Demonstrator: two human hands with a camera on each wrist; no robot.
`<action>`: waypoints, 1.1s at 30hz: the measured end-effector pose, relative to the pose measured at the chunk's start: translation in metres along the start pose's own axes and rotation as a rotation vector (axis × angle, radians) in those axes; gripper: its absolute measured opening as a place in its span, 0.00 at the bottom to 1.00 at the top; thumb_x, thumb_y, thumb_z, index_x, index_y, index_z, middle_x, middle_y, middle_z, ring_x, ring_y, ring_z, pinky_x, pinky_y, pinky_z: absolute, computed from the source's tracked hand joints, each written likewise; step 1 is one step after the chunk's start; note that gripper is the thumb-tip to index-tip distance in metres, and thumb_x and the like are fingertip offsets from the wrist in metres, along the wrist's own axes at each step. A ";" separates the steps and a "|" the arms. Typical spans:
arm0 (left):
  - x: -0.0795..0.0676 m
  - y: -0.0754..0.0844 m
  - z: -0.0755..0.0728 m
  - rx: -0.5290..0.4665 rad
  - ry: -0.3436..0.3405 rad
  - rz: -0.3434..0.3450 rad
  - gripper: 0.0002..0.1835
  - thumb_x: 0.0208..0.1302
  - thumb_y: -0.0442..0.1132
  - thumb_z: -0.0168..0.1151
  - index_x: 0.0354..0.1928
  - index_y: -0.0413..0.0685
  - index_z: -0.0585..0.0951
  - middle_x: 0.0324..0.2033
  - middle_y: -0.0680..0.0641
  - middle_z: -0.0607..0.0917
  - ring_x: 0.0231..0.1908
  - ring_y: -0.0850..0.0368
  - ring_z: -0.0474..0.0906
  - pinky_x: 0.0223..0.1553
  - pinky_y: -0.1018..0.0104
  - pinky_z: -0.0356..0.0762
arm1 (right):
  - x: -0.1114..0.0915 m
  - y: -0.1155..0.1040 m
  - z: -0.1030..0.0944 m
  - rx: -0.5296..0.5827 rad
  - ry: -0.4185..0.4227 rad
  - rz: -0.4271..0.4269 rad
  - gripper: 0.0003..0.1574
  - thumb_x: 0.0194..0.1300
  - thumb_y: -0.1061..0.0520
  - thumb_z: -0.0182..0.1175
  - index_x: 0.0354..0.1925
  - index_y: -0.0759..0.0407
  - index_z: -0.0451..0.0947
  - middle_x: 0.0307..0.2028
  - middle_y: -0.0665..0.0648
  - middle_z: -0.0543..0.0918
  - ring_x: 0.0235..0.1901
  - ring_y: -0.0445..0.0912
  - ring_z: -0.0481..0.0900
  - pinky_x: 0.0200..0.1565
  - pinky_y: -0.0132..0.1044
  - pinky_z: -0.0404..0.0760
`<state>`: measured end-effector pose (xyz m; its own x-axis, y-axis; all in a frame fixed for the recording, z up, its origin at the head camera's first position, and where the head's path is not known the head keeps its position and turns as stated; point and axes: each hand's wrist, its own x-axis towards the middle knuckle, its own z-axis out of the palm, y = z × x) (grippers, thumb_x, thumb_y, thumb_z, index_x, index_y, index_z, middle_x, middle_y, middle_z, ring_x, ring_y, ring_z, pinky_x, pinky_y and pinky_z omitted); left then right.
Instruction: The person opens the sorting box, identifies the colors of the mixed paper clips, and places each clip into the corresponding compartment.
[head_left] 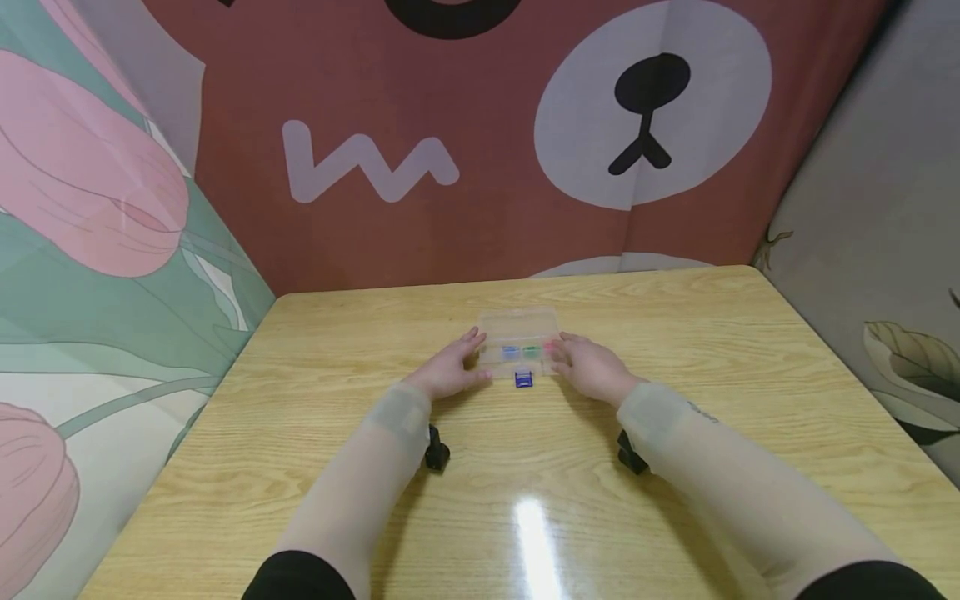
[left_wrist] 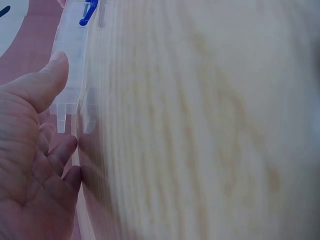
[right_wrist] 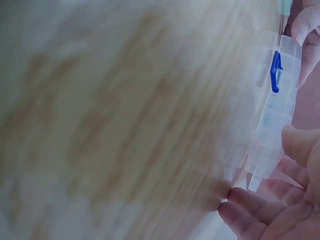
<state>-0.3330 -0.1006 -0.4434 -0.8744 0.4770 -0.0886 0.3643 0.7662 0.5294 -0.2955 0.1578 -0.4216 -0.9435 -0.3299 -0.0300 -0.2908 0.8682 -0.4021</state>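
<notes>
A clear plastic compartment box [head_left: 519, 321] with a blue latch [head_left: 523, 379] at its front lies on the table between my hands. Blue, green and pink patches show through its middle. My left hand [head_left: 450, 365] is at the box's left end, thumb toward the front corner and other fingers farther back. In the left wrist view its thumb [left_wrist: 56, 75] overlaps the clear wall, with lower fingertips down at the tabletop. At the right end is my right hand [head_left: 592, 367], fingers loosely bent around the corner. Its thumb [right_wrist: 295, 142] is beside the wall in the right wrist view.
The wood-grain table [head_left: 525, 450] stretches in front of and around the box. A brown cloth with a cartoon face [head_left: 480, 225] hangs behind its back edge. Patterned cloths flank it left and right. A small black camera [head_left: 437, 450] sits under each wrist.
</notes>
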 end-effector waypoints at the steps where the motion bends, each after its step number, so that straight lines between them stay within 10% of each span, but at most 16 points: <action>1: 0.000 0.000 0.000 -0.001 0.000 0.001 0.41 0.53 0.57 0.55 0.65 0.57 0.50 0.65 0.55 0.43 0.62 0.56 0.39 0.58 0.57 0.43 | 0.000 0.000 0.000 0.006 0.001 0.000 0.30 0.63 0.49 0.48 0.61 0.57 0.58 0.62 0.60 0.55 0.59 0.56 0.52 0.56 0.51 0.51; 14: -0.006 0.004 0.001 -0.033 0.012 -0.064 0.46 0.50 0.60 0.56 0.66 0.57 0.44 0.65 0.55 0.44 0.62 0.59 0.39 0.59 0.60 0.40 | -0.003 -0.001 -0.003 0.058 0.015 -0.014 0.33 0.62 0.47 0.48 0.62 0.57 0.55 0.62 0.61 0.53 0.59 0.57 0.50 0.56 0.53 0.49; 33: -0.014 0.008 -0.009 0.218 0.062 -0.127 0.48 0.52 0.66 0.47 0.66 0.47 0.42 0.64 0.46 0.41 0.62 0.50 0.36 0.59 0.53 0.33 | 0.000 0.008 -0.010 -0.021 0.036 -0.012 0.38 0.60 0.44 0.50 0.63 0.58 0.53 0.62 0.63 0.52 0.59 0.59 0.50 0.55 0.55 0.48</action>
<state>-0.3203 -0.1052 -0.4307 -0.9332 0.3485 -0.0876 0.3045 0.8963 0.3222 -0.2996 0.1683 -0.4153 -0.9448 -0.3275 0.0079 -0.3054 0.8719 -0.3828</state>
